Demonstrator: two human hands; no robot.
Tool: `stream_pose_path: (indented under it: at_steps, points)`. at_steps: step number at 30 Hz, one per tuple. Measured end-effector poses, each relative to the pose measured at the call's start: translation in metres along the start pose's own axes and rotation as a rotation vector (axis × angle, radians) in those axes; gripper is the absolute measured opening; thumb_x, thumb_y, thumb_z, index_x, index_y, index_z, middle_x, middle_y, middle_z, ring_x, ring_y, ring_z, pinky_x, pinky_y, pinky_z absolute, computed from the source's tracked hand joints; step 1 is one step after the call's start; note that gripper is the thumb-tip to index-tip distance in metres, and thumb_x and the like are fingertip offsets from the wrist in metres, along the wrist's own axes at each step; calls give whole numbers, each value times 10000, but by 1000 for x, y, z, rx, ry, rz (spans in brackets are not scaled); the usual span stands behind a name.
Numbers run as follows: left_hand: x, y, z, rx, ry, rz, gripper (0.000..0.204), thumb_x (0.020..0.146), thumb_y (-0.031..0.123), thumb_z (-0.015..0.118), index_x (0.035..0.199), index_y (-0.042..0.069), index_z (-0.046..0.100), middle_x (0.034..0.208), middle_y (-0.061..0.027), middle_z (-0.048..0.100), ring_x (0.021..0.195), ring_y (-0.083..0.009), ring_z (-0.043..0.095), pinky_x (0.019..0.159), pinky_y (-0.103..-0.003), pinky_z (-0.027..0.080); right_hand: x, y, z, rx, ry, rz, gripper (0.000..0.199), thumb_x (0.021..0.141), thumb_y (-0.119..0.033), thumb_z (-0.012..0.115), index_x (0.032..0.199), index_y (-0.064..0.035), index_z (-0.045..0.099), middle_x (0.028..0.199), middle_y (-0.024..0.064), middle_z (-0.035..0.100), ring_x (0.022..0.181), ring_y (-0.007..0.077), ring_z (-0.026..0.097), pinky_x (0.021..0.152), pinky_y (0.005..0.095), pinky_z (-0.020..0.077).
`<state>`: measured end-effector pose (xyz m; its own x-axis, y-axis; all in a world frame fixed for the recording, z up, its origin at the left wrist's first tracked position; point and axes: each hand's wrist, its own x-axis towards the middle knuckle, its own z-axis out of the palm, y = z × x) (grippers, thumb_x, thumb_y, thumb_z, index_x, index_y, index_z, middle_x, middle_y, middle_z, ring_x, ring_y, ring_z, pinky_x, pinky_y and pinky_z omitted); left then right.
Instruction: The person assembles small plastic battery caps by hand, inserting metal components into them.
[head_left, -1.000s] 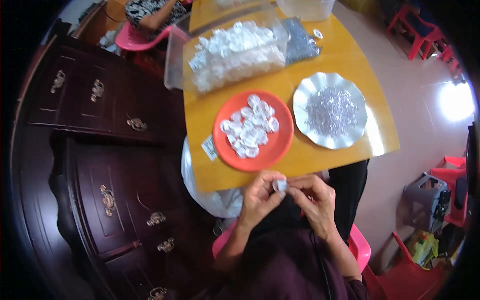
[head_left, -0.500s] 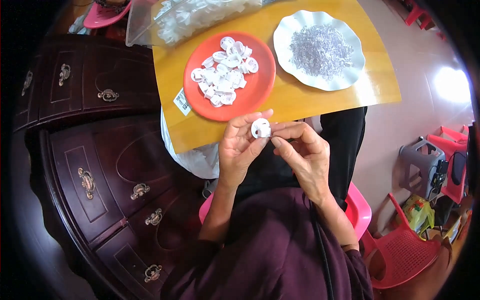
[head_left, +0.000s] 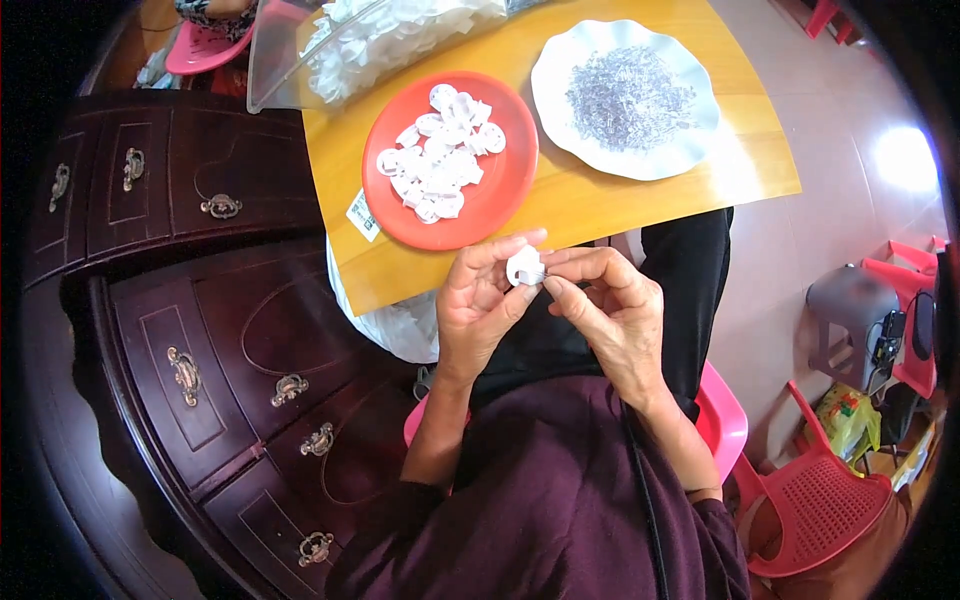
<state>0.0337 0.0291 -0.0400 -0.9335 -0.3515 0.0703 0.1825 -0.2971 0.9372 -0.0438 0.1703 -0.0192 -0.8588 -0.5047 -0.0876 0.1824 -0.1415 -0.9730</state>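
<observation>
Between the thumb and fingers of my left hand (head_left: pixel 468 312) is a small round white plastic part (head_left: pixel 522 265) with a raised block on it. My right hand (head_left: pixel 618 312) pinches a thin metal piece at the right side of that part; its exact shape is too small to make out. Both hands are close together, just off the near edge of the table. Beyond my left hand, a red plate (head_left: pixel 515 195) bears a pile of similar white parts (head_left: pixel 437 165). A white wavy-rimmed plate (head_left: pixel 556 125) farther right carries a heap of small shiny metal pieces (head_left: pixel 628 98).
A clear plastic bin (head_left: pixel 275 68) full of white pieces stands at the far left of the yellow wooden table (head_left: pixel 600 215). Dark wooden drawers (head_left: pixel 230 330) line the left. At right are a grey stool (head_left: pixel 848 315) and a red chair (head_left: pixel 825 515). Part of another person (head_left: pixel 222 8) shows at top left.
The white part has tilted a little in my left fingers, and the metal piece sits closer against it. The whole view has shifted slightly.
</observation>
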Motion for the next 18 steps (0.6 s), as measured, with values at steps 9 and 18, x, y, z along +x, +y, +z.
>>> stream_pose_path:
  at_steps: [9, 18]
  points:
    - [2, 2, 0, 190, -41, 81, 436, 853, -153, 593, 1256, -5, 521, 1338, -222, 536, 1155, -214, 592, 991, -335, 479, 0, -2, -6, 10, -2, 8, 74, 874, -40, 710, 930, -2, 679, 951, 67, 718, 802, 86, 646, 635, 226, 518]
    - [5, 5, 5, 386, -45, 115, 413, 795, -155, 640, 1175, 0, 603, 1279, -188, 594, 1116, -230, 629, 970, -330, 493, -2, -4, -15, 18, 11, 47, 76, 875, -38, 709, 936, -1, 685, 960, 70, 713, 788, 85, 637, 629, 216, 513]
